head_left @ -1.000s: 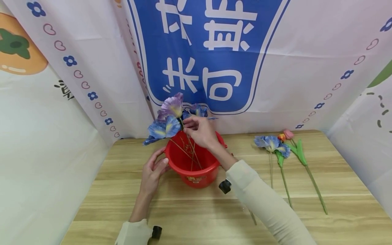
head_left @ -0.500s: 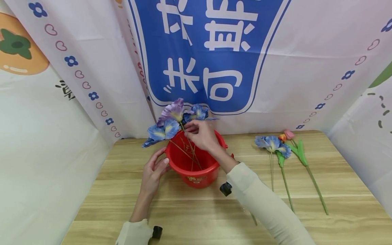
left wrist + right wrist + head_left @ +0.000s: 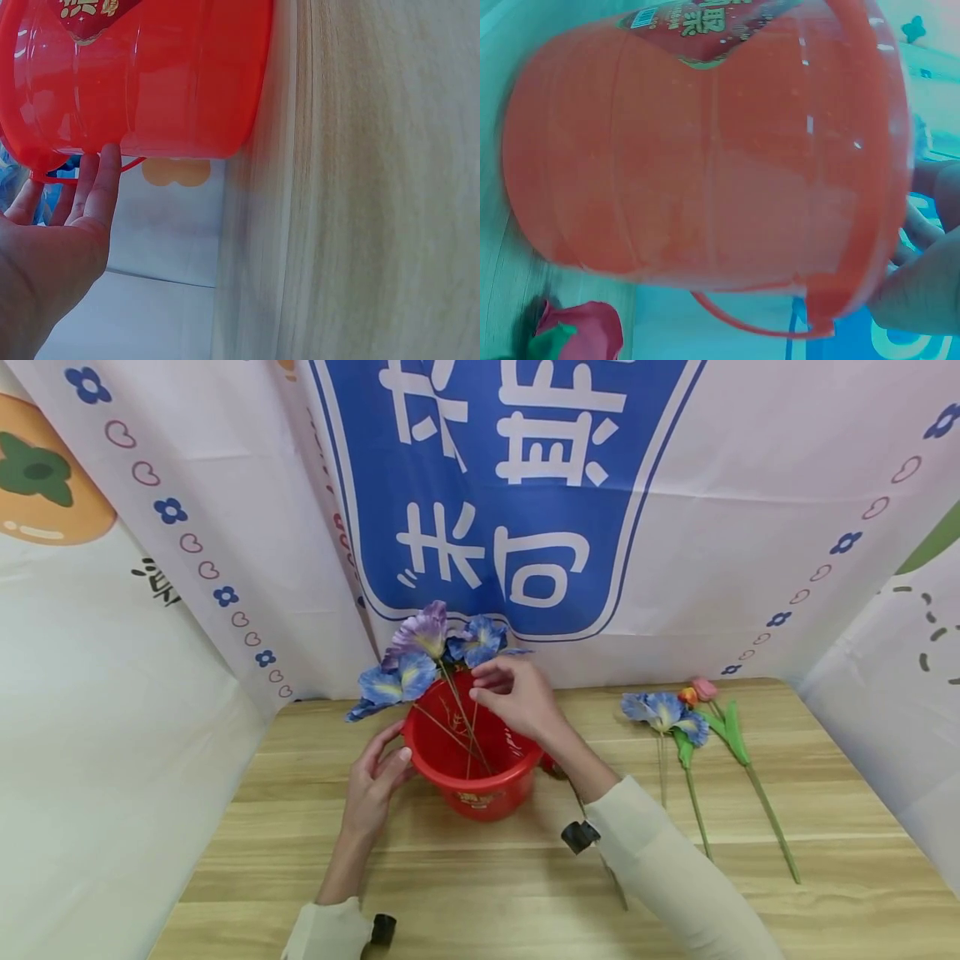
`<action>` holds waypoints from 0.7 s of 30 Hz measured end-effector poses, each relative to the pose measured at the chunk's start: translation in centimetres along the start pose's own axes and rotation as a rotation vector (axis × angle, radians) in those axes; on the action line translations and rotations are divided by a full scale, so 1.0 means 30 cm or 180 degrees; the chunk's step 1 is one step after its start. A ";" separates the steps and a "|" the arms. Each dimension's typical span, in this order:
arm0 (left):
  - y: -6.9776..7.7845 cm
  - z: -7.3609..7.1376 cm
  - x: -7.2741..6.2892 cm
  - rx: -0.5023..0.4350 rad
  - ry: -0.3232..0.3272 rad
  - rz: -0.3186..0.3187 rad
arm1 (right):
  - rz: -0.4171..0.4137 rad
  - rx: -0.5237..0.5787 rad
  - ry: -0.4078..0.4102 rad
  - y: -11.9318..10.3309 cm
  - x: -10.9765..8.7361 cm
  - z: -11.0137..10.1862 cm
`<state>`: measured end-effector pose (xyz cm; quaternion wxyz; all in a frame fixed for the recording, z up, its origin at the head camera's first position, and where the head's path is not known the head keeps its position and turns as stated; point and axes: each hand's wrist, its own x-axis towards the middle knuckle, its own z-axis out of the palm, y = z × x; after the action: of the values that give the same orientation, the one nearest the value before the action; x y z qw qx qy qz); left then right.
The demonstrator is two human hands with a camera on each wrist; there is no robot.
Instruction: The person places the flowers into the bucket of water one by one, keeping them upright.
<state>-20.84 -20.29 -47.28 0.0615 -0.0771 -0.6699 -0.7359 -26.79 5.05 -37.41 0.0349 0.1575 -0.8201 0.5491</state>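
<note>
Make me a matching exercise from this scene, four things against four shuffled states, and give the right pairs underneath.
Column 1
1. Purple iris
2. Left hand
3. Red bucket
4. Pink tulip

Column 2
A. Standing upright on the wooden table
B. Lying on the table, toward the right
C. Stem slanting down inside the bucket
D. Touching the bucket's outside, on the left

Right pairs: 1-C, 2-D, 3-A, 4-B
</note>
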 end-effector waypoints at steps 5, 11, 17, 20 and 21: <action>0.000 -0.003 0.000 0.0025 -0.0012 -0.0015 | 0.0098 0.0163 0.0182 0.000 -0.053 -0.065; 0.005 -0.003 0.000 0.0011 -0.0013 0.0023 | 0.0320 0.0390 0.0397 0.030 -0.108 -0.157; 0.004 0.000 -0.001 0.0017 -0.0024 0.0000 | 0.0573 0.0753 0.0659 0.105 -0.185 -0.256; 0.002 0.000 -0.001 0.0016 -0.0020 -0.0018 | 0.0618 0.0842 0.0786 0.151 -0.226 -0.302; 0.001 0.000 0.000 0.0012 -0.0026 -0.0023 | 0.0637 0.0852 0.0823 0.166 -0.239 -0.318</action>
<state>-20.84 -20.30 -47.23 0.0563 -0.0776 -0.6717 -0.7346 -22.57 17.04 -39.73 0.0639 0.0067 -0.7400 0.6695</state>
